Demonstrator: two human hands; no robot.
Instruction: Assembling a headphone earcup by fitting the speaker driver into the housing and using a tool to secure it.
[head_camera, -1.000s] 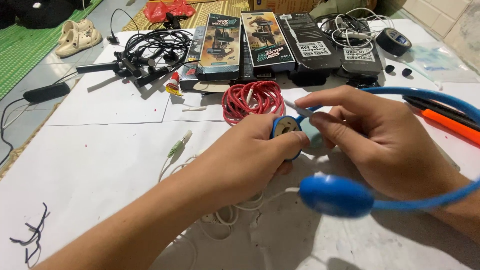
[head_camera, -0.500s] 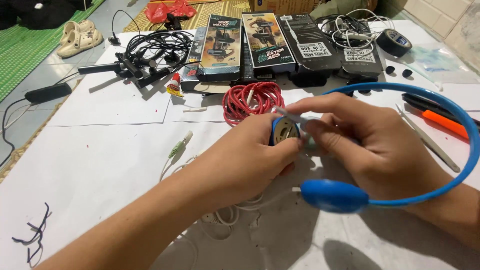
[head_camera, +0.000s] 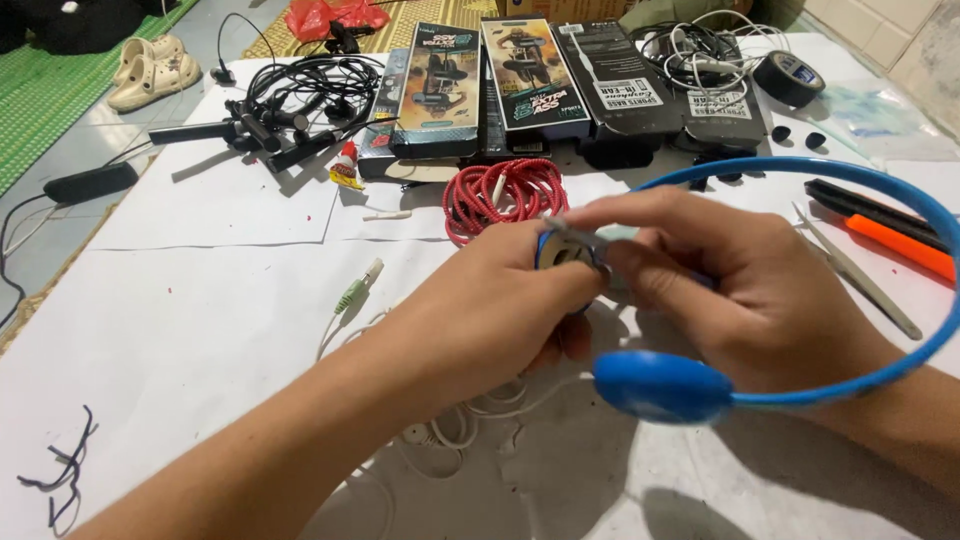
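At the middle of the white sheet (head_camera: 200, 320), both hands are locked onto one blue headset (head_camera: 880, 190). The left hand (head_camera: 490, 310) is wrapped around the open earcup (head_camera: 562, 250), fingers curled tight beneath it, thumb up at the rim, and you can see the round metal face of the speaker inside. The right hand (head_camera: 740, 290) comes in from the other side, forefinger and thumb pinched together right at that earcup's edge; what sits between those fingertips is too small to tell. The headband arcs out over the right wrist and loops down to the second earcup (head_camera: 655, 388), closed and shiny blue, hanging just in front of the right hand and close above the sheet. A white cable (head_camera: 450, 425) trails out under the left hand, and its green plug (head_camera: 352, 295) lies on the sheet to the left of that wrist.

Just behind the hands, a red coil (head_camera: 500, 195) of cord. Further back, a row of boxes (head_camera: 530, 75), with a tangle of black earphones (head_camera: 300, 95) to their left and a tape roll (head_camera: 790, 75) off to the right. On the right edge lie tweezers (head_camera: 860, 285) and an orange cutter (head_camera: 900, 245), well clear of the fingers. Black scraps (head_camera: 60, 470) sit at the near left.
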